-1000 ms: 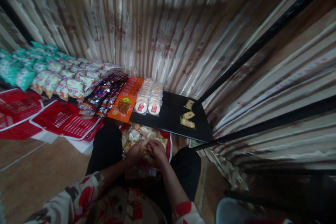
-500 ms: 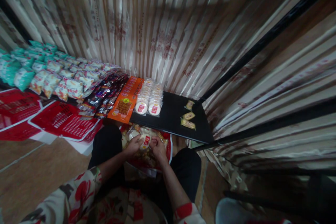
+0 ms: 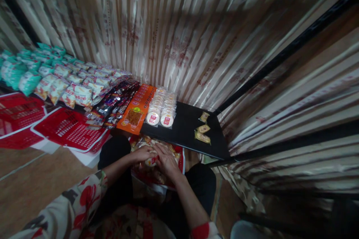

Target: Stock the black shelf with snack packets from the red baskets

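My left hand [image 3: 143, 154] is closed at the edge of a round white wrapped cracker [image 3: 151, 161] with a red label, over a red basket [image 3: 183, 160] between my knees. Lying across the top of the packets, my right hand [image 3: 167, 160] has its fingers stretched out and close together, touching the left fingertips. Both hands cover much of the cracker. Loose wrapped snacks [image 3: 159, 177] fill the basket around them. Just beyond, two rows of similar round wrapped crackers [image 3: 167, 119] stand overlapped on a black shelf [image 3: 183, 134].
Left of the crackers are an orange snack bag [image 3: 134, 114], dark packets [image 3: 113, 101], white snack bags [image 3: 81, 95] and green bags [image 3: 29, 82]. A few small yellow packets [image 3: 202, 138] lie on the right. Red baskets [image 3: 67, 129] rest at left. Black bars [image 3: 280, 41] slant before a curtain [image 3: 179, 26].
My hands have come together over the cracker, hiding most of its label. The right fingers went from pinching its edge to lying stretched across it. The view has shifted slightly.
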The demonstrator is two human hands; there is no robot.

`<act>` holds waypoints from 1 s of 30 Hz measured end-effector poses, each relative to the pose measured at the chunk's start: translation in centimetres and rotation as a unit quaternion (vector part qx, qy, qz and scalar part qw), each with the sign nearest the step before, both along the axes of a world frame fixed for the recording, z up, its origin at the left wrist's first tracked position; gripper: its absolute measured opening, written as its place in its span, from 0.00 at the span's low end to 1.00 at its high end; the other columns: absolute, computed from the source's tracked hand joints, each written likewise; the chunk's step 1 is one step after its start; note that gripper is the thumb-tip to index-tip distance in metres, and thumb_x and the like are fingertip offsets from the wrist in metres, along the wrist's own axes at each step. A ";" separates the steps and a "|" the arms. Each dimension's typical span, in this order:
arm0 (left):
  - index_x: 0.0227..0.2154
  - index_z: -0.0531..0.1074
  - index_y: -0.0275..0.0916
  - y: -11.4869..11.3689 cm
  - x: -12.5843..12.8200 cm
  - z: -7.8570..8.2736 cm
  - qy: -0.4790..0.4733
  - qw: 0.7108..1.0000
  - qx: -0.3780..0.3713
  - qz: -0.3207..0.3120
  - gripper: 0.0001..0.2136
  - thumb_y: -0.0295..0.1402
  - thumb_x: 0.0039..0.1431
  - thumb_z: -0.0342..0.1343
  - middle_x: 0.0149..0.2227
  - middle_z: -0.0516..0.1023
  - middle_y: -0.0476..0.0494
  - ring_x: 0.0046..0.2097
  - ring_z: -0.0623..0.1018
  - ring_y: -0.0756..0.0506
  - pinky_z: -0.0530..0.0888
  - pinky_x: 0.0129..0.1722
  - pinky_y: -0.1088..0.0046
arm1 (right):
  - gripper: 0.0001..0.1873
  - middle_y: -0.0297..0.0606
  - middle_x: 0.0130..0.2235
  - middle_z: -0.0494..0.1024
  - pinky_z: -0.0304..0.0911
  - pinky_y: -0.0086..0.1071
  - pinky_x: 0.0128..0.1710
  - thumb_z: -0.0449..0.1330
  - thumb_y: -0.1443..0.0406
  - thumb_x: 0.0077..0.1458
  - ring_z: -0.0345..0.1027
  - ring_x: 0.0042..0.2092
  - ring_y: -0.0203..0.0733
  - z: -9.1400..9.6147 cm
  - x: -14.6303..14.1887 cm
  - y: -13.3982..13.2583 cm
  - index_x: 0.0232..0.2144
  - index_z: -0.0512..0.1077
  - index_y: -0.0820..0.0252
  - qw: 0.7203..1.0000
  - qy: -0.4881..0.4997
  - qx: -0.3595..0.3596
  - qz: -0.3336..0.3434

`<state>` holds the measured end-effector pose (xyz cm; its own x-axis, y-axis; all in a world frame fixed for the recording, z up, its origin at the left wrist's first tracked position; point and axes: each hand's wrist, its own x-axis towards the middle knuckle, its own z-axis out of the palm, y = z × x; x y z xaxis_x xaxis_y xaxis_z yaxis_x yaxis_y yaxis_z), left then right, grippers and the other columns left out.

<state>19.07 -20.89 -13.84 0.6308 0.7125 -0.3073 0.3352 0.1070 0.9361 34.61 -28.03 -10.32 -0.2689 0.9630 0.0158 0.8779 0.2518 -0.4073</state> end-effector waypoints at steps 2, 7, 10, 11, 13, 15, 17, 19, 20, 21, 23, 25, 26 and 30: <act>0.23 0.73 0.36 0.2 -0.4 0.6 -0.007 0.999 -0.015 -0.032 0.10 0.39 0.46 0.55 0.22 0.72 0.50 0.25 0.69 0.50 0.63 0.26 0.76 | 0.32 0.43 0.57 0.66 0.55 0.39 0.57 0.55 0.74 0.47 0.58 0.58 0.44 0.2 0.1 0.0 0.57 0.61 0.56 1.000 0.016 -0.014 -0.012; 0.23 0.73 0.36 0.7 -1.4 1.8 -0.030 0.997 -0.042 -0.058 0.15 0.44 0.48 0.55 0.21 0.69 0.52 0.25 0.65 0.51 0.60 0.26 0.76 | 0.27 0.44 0.48 0.71 0.61 0.36 0.51 0.58 0.71 0.47 0.66 0.50 0.44 -0.2 0.6 -0.2 0.52 0.67 0.58 0.992 0.092 -0.030 -0.076; 0.26 0.75 0.36 1.1 -1.8 2.2 -0.032 0.996 -0.072 -0.043 0.17 0.47 0.46 0.57 0.23 0.72 0.50 0.27 0.67 0.50 0.62 0.27 0.76 | 0.23 0.43 0.45 0.73 0.62 0.37 0.49 0.60 0.67 0.47 0.67 0.47 0.45 -0.5 0.8 -0.2 0.48 0.70 0.59 0.981 0.143 -0.035 -0.124; 0.27 0.75 0.36 1.2 -1.8 2.3 -0.038 0.995 -0.086 -0.036 0.18 0.48 0.45 0.58 0.25 0.73 0.49 0.28 0.68 0.50 0.62 0.28 0.76 | 0.21 0.43 0.45 0.74 0.62 0.37 0.49 0.60 0.66 0.47 0.68 0.46 0.45 -0.6 0.9 -0.2 0.47 0.70 0.59 0.976 0.162 -0.035 -0.141; 0.30 0.76 0.36 1.5 -1.9 2.5 -0.059 0.992 -0.110 -0.024 0.19 0.49 0.44 0.59 0.27 0.74 0.48 0.29 0.70 0.49 0.64 0.29 0.76 | 0.20 0.41 0.43 0.75 0.63 0.36 0.45 0.60 0.64 0.46 0.69 0.43 0.44 -0.6 0.8 -0.1 0.44 0.72 0.58 0.961 0.212 -0.035 -0.177; 0.32 0.76 0.36 1.8 -1.8 2.8 -0.085 0.989 -0.124 -0.012 0.20 0.49 0.44 0.59 0.27 0.75 0.48 0.29 0.71 0.50 0.64 0.30 0.76 | 0.18 0.38 0.39 0.77 0.64 0.34 0.40 0.60 0.62 0.45 0.70 0.37 0.42 -0.5 0.6 0.1 0.41 0.72 0.59 0.935 0.278 -0.038 -0.216; 0.32 0.76 0.35 2.0 -1.7 3.2 -0.107 0.985 -0.135 0.005 0.20 0.48 0.44 0.60 0.25 0.74 0.48 0.28 0.71 0.50 0.65 0.30 0.76 | 0.17 0.37 0.33 0.78 0.65 0.32 0.34 0.60 0.59 0.44 0.70 0.32 0.41 -0.4 0.2 0.3 0.38 0.72 0.60 0.904 0.338 -0.048 -0.259; 0.32 0.75 0.34 2.0 -1.4 3.6 -0.133 0.980 -0.145 0.027 0.19 0.46 0.43 0.62 0.25 0.74 0.48 0.28 0.71 0.51 0.65 0.30 0.76 | 0.18 0.35 0.29 0.77 0.64 0.31 0.31 0.59 0.56 0.44 0.69 0.30 0.40 -0.3 -0.1 0.5 0.36 0.72 0.61 0.875 0.376 -0.058 -0.299; 0.33 0.75 0.34 2.0 -1.2 3.8 -0.148 0.977 -0.147 0.037 0.19 0.44 0.42 0.63 0.26 0.74 0.48 0.29 0.71 0.51 0.65 0.31 0.76 | 0.18 0.35 0.29 0.77 0.64 0.31 0.31 0.59 0.55 0.43 0.69 0.29 0.41 -0.2 -0.2 0.7 0.35 0.72 0.61 0.865 0.387 -0.059 -0.315; 0.33 0.75 0.34 2.0 -1.0 4.0 -0.163 0.975 -0.145 0.047 0.18 0.42 0.41 0.63 0.27 0.74 0.47 0.30 0.71 0.51 0.66 0.32 0.76 | 0.19 0.36 0.29 0.77 0.64 0.31 0.31 0.59 0.55 0.43 0.69 0.29 0.41 -0.2 -0.4 0.9 0.35 0.71 0.61 0.856 0.393 -0.058 -0.330; 0.33 0.74 0.34 1.9 -0.4 4.2 -0.182 0.971 -0.133 0.077 0.17 0.39 0.40 0.64 0.29 0.75 0.47 0.31 0.72 0.50 0.66 0.32 0.76 | 0.20 0.36 0.28 0.77 0.63 0.31 0.31 0.58 0.53 0.43 0.69 0.30 0.41 0.0 -0.6 1.3 0.35 0.71 0.61 0.846 0.394 -0.049 -0.356; 0.32 0.73 0.34 1.9 0.4 4.3 -0.186 0.969 -0.120 0.114 0.15 0.37 0.40 0.63 0.30 0.75 0.47 0.31 0.72 0.50 0.66 0.32 0.76 | 0.20 0.36 0.28 0.77 0.63 0.31 0.30 0.58 0.52 0.43 0.69 0.29 0.41 0.1 -0.7 1.7 0.34 0.72 0.61 0.846 0.374 -0.033 -0.378; 0.32 0.73 0.34 1.9 0.8 4.2 -0.184 0.967 -0.112 0.132 0.15 0.37 0.41 0.62 0.30 0.75 0.47 0.31 0.72 0.50 0.65 0.31 0.77 | 0.20 0.36 0.27 0.77 0.62 0.30 0.30 0.58 0.52 0.43 0.68 0.29 0.40 0.2 -0.7 1.9 0.34 0.72 0.61 0.850 0.359 -0.022 -0.386; 0.33 0.72 0.34 2.6 2.3 4.2 -0.161 0.969 -0.056 0.179 0.12 0.35 0.46 0.56 0.27 0.73 0.48 0.29 0.70 0.50 0.65 0.29 0.77 | 0.21 0.35 0.26 0.75 0.60 0.29 0.29 0.54 0.50 0.48 0.66 0.28 0.39 0.6 -0.4 2.4 0.33 0.73 0.61 0.870 0.304 -0.001 -0.387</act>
